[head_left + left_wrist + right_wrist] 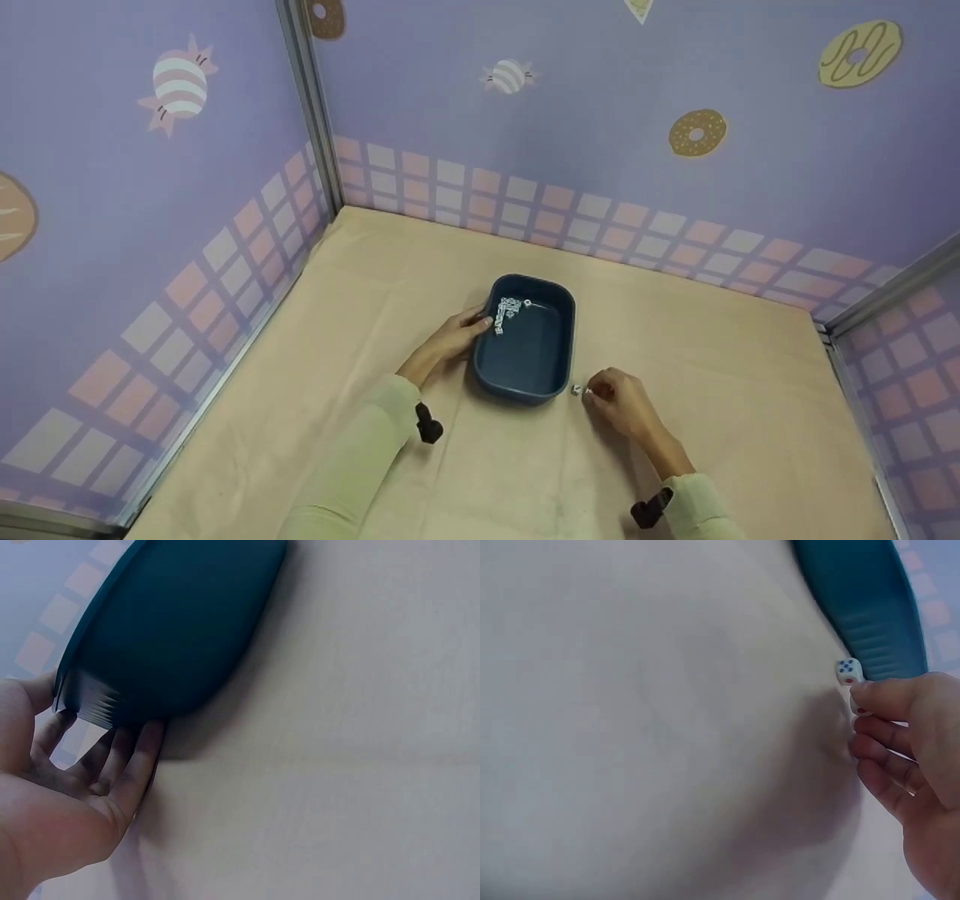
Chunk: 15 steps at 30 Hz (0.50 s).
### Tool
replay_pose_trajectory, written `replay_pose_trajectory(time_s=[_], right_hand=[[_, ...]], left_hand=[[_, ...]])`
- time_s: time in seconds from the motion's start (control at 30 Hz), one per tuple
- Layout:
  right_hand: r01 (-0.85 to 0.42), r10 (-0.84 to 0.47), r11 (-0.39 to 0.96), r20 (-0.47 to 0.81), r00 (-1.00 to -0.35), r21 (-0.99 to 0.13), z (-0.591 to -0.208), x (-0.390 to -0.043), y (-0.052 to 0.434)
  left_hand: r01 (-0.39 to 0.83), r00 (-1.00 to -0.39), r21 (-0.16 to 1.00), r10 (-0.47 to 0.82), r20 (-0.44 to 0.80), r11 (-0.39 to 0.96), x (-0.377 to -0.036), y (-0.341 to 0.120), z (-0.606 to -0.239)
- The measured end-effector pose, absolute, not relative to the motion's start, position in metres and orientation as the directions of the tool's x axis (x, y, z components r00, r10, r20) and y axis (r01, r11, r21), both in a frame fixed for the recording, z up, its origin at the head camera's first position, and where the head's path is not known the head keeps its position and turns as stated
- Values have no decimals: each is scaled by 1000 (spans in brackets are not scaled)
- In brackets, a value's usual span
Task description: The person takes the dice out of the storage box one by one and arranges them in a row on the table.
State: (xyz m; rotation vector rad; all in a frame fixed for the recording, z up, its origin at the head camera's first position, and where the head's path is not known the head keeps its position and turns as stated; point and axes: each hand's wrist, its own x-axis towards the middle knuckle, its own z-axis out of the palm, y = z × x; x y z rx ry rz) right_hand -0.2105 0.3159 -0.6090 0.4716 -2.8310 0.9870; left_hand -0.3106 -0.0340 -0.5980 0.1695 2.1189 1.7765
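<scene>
- Head view: even, soft, fairly bright light; no glare, and the wall prints read clearly.
- Shadows are faint: a thin dark band lies beside the tub (525,360) on the counter (675,360).
- Straight frame rails bow slightly toward the edges.
- Left wrist view: the tub's rim is smeared with blur, and a soft shadow lies beneath it.
- Right wrist view: hazy and washed out, though the die (848,671) shows its pips.

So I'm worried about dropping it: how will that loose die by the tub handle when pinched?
The die is tiny beside the right hand's fingertips, so probably light and easy to fumble. Its flat faces suggest it won't roll far on the cloth. It looks hard and glossy, perhaps slippery.
</scene>
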Motion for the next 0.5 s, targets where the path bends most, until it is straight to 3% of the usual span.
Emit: replay_pose_trajectory(time_s=[0.5], right_hand=[[-371,-309,744,207,-928,-556,-612,-212,310]], left_hand=[[-132,-920,972,341,-192,193,-308,-35,-596]])
